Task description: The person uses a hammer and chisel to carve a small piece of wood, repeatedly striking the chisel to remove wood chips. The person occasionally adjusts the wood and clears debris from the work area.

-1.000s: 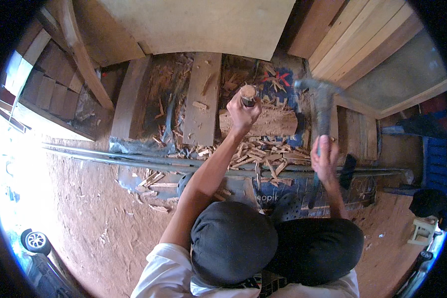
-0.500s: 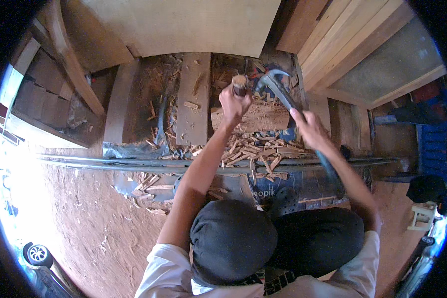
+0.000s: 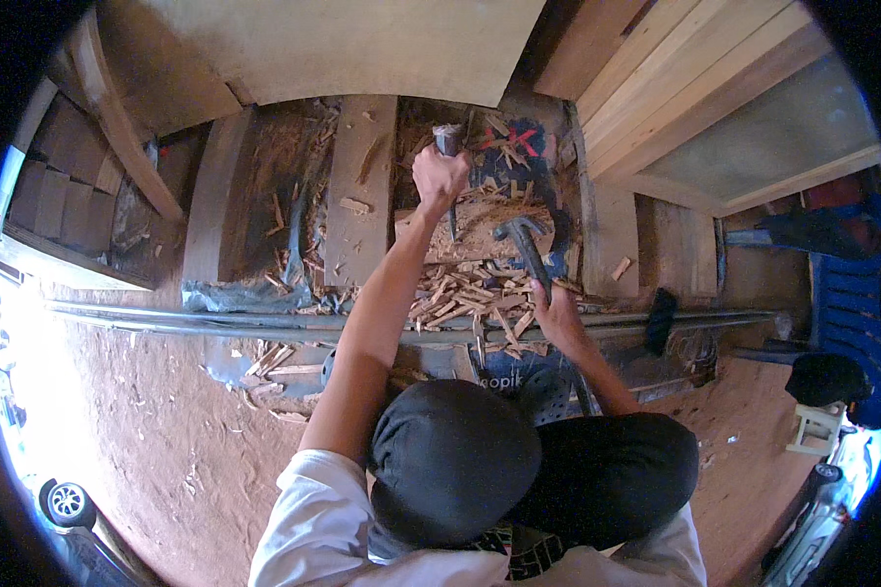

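Note:
My left hand (image 3: 440, 178) is closed around the handle of a chisel (image 3: 452, 225), whose metal blade points down toward a chipped wooden board (image 3: 494, 223). The top of its handle sticks out above my fist. My right hand (image 3: 558, 318) grips a claw hammer (image 3: 531, 250) by the handle, its head over the board's right part, below and apart from the chisel. A heap of wood chips (image 3: 460, 293) lies just in front of the board, between my forearms. Whether the blade's tip touches the wood, I cannot tell.
Wide planks (image 3: 362, 186) lie on both sides of the board. A large pale panel (image 3: 362, 44) stands at the far side, with a wooden frame (image 3: 715, 108) at far right. Long metal bars (image 3: 215, 321) run across before me. A blue plastic chair (image 3: 847, 313) stands right.
The hammer has come down and nearer to me, away from the chisel's top. My left hand has shifted slightly left and farther away, and the chisel's blade now shows.

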Motion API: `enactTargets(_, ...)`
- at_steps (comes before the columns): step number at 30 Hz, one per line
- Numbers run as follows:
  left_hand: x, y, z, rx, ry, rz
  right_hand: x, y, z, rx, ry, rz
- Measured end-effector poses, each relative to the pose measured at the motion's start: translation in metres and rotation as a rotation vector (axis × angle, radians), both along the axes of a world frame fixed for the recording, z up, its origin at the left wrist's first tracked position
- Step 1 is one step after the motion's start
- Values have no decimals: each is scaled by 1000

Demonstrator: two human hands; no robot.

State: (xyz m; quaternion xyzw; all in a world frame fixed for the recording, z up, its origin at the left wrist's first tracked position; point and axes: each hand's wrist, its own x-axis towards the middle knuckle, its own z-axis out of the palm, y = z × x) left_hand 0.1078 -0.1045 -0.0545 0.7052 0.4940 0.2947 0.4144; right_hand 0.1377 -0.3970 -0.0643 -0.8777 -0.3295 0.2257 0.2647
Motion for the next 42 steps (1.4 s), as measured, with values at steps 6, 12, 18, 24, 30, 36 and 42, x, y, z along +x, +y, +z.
enactTargets(6, -8, -5, 0, 511, 344, -518, -4, 0, 0, 23, -11, -49)
enactTargets(12, -36, -11, 0, -49, -199, 27, -14, 0, -4, 28, 53, -111)
enactTargets(18, -30, -20, 1, 51, -593, 83, -14, 0, -10, 12, 56, -118)
enactTargets(24, -32, -32, 13, 76, -666, -4, -16, 1, -5, -13, 100, -122)
enactTargets(30, -37, -38, 15, 200, -593, 62, -18, 2, -1, 13, 47, -85)
enactTargets(36, -36, -42, 18, 56, -684, 26, -16, -1, -9, -24, 47, -100)
enactTargets(42, -40, -47, 35, -62, -785, -68, -13, -3, -13, 24, 32, -86)
